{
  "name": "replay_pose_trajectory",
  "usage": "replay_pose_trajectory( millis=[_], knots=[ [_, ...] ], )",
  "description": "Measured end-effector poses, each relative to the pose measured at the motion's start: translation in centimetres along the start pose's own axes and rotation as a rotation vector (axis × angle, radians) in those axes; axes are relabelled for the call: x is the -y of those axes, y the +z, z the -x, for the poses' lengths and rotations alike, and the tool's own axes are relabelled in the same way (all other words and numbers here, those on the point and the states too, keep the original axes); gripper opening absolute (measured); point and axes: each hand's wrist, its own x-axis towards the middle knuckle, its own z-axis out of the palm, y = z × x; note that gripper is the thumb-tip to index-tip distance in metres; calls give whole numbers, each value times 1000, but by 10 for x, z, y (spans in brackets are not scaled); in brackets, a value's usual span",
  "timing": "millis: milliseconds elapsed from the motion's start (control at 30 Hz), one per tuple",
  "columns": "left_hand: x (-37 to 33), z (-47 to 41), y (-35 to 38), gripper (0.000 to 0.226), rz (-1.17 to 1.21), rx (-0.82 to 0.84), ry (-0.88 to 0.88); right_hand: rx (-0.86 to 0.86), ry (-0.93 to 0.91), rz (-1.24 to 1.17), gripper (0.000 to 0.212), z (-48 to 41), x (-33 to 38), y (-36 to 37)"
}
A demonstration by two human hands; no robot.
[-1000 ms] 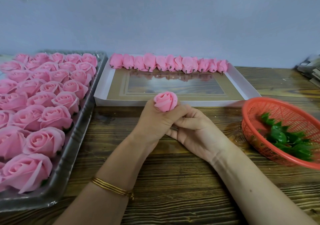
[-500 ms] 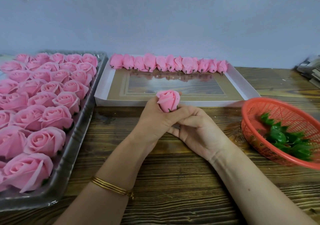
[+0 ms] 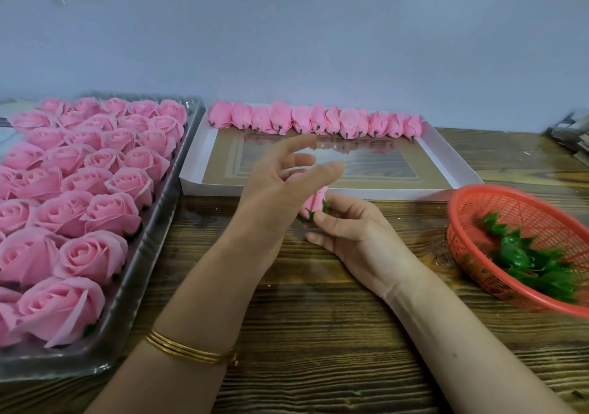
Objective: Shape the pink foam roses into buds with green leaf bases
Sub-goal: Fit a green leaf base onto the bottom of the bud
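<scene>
I see the rose [image 3: 315, 202] now pinched at its green base by the right hand [image 3: 353, 232], just before the box [image 3: 398, 192] near edge. The left hand [image 3: 280, 187] has let go, fingers spread over it.

Pink roses [image 3: 79, 190], grn leaves [image 3: 513, 254], red mesh basket [image 3: 541, 209], brown woodgrain tbl [image 3: 318, 350].

Both forearms are bare all the way back from the fingers to the view's lower edge. The left hand [image 3: 277, 190] wears a stack of thin, smooth, gold-coloured metal bangles [image 3: 191, 350], lying close together well behind the fingers, just past the wrist. The right hand [image 3: 357, 235] is bare from fingertips to wrist.
</scene>
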Motion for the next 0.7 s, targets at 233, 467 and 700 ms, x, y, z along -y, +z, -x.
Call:
replay_pose_trajectory(
  millis=[233,467,700],
  knots=[
    [-14,-4,0,30,-642,-11,64,-12,-9,26,31,0,-1,3],
    [-13,3,5,28,-1104,124,60,36,-71,57,47,1,-1,4],
    [-24,4,7,31,-1228,81,120,52,-92,-5,46,1,-3,3]
  ],
)
